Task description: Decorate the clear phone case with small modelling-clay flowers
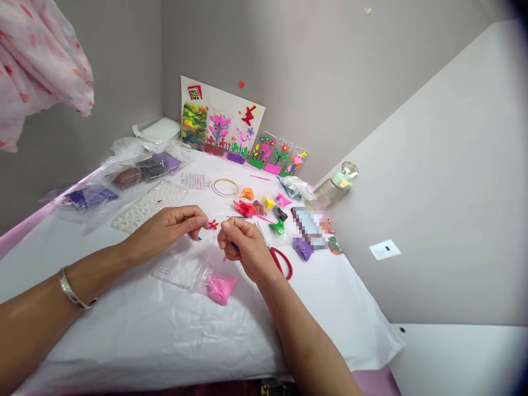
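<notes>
My left hand (185, 223) is closed with thumb and finger pinched together, and a tiny blue bit of clay (199, 238) shows under its fingertips. Right by those fingertips is a small red clay flower (213, 224) with a yellow centre; whether they touch, I cannot tell. My right hand (245, 242) is curled shut around blue clay (234, 245), mostly hidden by the fingers. Below the hands a clear phone case (177, 272) lies flat. Pink clay in a plastic bag (221, 288) sits beside it, and red-handled scissors (289, 265) lie partly behind my right wrist.
Several small clay packets, such as green (279, 227) and purple (303, 248), lie beyond my right hand. A white lattice sheet (144, 206) and bagged clay (127, 177) are to the left. Decorated cases (264, 151) lean at the back, near a bottle (336, 187).
</notes>
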The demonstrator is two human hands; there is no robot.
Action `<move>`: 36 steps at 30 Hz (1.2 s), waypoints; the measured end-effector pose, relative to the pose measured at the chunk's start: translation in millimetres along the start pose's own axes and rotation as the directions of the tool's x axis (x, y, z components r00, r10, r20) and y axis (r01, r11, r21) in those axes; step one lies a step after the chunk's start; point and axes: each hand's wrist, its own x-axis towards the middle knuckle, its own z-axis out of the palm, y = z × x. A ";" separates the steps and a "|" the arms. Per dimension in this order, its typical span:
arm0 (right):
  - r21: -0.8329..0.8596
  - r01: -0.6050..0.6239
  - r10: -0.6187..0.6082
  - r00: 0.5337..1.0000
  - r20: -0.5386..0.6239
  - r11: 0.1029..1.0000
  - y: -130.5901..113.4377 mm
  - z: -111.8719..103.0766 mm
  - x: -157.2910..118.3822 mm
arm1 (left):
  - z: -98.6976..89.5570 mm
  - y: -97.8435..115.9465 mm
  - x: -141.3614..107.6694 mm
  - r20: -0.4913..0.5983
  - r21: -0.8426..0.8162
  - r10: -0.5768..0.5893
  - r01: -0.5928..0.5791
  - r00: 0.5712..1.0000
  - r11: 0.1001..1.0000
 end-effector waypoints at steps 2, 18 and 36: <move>-0.042 0.026 -0.026 1.000 -0.001 0.999 1.3 -0.1 -0.3 | 0.5 -0.8 0.8 0.012 -0.053 -0.013 0.013 1.000 0.998; -0.339 0.184 -0.215 0.975 -0.056 0.923 9.1 7.7 0.9 | 1.1 0.3 -0.2 -0.009 -0.053 -0.007 0.006 1.000 0.999; -0.481 0.221 -0.278 0.959 -0.050 0.849 16.6 8.2 -0.2 | -3.0 1.7 -2.3 -0.066 0.079 -0.040 0.046 0.997 0.996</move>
